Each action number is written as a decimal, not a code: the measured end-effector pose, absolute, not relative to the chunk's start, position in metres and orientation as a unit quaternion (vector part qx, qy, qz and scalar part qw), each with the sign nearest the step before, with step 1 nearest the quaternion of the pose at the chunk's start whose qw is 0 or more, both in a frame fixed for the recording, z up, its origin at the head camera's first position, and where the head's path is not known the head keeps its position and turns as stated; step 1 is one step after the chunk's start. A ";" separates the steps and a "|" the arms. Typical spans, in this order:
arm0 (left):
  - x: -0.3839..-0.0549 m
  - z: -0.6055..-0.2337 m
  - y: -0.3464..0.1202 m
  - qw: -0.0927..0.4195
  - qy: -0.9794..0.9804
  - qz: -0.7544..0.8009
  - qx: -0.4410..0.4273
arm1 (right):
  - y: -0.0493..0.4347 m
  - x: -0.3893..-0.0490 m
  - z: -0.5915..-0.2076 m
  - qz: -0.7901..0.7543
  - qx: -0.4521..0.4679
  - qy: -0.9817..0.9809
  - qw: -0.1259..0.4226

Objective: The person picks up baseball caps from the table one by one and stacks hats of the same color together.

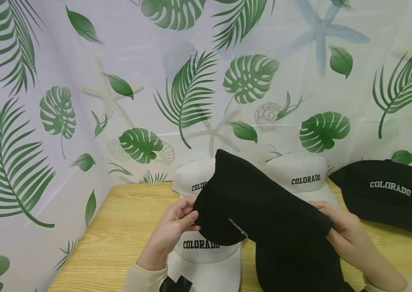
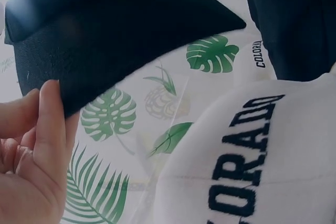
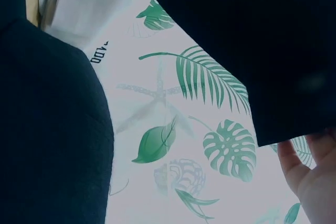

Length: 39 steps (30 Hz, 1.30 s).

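Note:
Both hands hold a black baseball cap (image 1: 260, 194) up over the table, tilted, with only a sliver of its white lettering in sight in the head view. My left hand (image 1: 177, 225) pinches the brim's edge between thumb and fingers, seen also in the left wrist view, where the brim (image 2: 115, 40) spreads above the hand. At the opposite end, my right hand (image 1: 352, 235) grips the cap's lower edge, its fingers partly hidden behind the fabric. Below the held cap lie a white COLORADO cap (image 1: 206, 263) and a second black cap (image 1: 297, 263), both partly covered.
Behind, two more white caps (image 1: 297, 174) stand on the wooden table (image 1: 107, 235), the left one partly hidden. At the right sits another black COLORADO cap (image 1: 388, 198). A leaf-printed cloth (image 1: 198, 97) hangs along the table's back and left sides.

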<state>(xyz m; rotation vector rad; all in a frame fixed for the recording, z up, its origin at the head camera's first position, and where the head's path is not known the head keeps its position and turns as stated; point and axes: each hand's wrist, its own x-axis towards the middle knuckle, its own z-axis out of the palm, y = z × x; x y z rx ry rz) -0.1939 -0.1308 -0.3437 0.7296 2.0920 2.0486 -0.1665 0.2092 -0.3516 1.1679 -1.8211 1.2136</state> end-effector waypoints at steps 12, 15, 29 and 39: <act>-0.183 -0.343 -0.113 0.134 0.719 0.637 0.246 | 0.222 -0.160 -0.348 0.451 0.231 -0.775 0.376; -0.178 -0.345 -0.105 0.150 0.718 0.634 0.246 | 0.225 -0.162 -0.346 0.445 0.179 -0.801 0.358; -0.155 -0.363 -0.066 0.371 0.679 0.546 0.320 | 0.255 -0.178 -0.352 0.412 0.092 -0.869 0.258; -0.151 -0.382 -0.048 0.402 0.699 0.503 0.312 | 0.268 -0.190 -0.359 0.365 0.078 -0.907 0.193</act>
